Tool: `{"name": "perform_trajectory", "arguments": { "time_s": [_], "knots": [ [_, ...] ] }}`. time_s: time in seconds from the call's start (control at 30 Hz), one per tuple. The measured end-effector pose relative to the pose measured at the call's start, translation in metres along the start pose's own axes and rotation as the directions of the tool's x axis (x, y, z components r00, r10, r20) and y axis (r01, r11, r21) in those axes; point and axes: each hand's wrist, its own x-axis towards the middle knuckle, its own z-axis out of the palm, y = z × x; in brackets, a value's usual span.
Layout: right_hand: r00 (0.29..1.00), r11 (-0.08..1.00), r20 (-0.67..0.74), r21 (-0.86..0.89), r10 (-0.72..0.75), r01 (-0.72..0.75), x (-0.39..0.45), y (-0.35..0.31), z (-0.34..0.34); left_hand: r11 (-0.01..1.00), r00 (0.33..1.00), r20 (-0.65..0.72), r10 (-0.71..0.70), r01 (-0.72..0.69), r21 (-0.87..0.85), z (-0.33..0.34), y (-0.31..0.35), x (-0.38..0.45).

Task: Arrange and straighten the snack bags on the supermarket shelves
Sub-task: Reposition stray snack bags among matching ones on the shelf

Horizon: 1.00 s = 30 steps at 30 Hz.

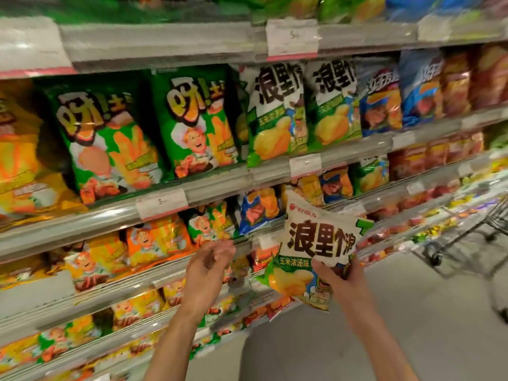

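Observation:
My right hand [339,276] grips a white-and-green snack bag [316,243] by its lower right side, holding it upright in front of the lower shelves. My left hand [210,264] hovers just left of it with fingers loosely curled and apart, holding nothing. On the shelf above stand two matching white-and-green bags [275,111] side by side, upright. Left of them stand two green snack bags [104,133], leaning slightly.
Shelf rails with price tags [162,202] run across the view. Blue and red bags [420,86] fill the right of the upper shelf, yellow bags [19,149] the left. Lower shelves hold orange and green bags [156,237]. A shopping cart [472,229] stands on the grey floor at right.

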Motion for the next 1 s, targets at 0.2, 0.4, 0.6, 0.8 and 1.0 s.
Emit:
{"name": "perform_trajectory", "arguments": {
  "time_s": [0.2, 0.4, 0.6, 0.8, 1.0],
  "knots": [
    [1.000, 1.000, 0.003, -0.025, 0.005, -0.005, 0.046, -0.015, -0.036, 1.000, 0.998, 0.067, -0.012, 0.014, -0.023, 0.059, -0.002, 0.048],
    [1.000, 0.992, -0.018, -0.127, 0.008, -0.011, 0.108, -0.023, -0.071, 0.999, 0.997, 0.080, -0.010, 0.014, -0.044, 0.117, -0.009, 0.098],
    [0.999, 0.990, 0.017, -0.134, 0.038, -0.035, 0.152, -0.016, -0.097, 0.999, 1.000, 0.024, -0.011, 0.010, 0.037, 0.162, -0.021, 0.124],
    [0.986, 0.985, 0.143, -0.165, 0.083, -0.059, 0.196, -0.006, -0.131, 0.974, 0.998, -0.062, -0.022, 0.036, 0.224, 0.215, -0.032, 0.150],
    [0.959, 0.971, 0.255, -0.228, 0.125, -0.066, 0.245, 0.001, -0.160, 0.883, 0.967, -0.249, 0.046, 0.077, 0.463, 0.253, -0.049, 0.174]
  ]
}}
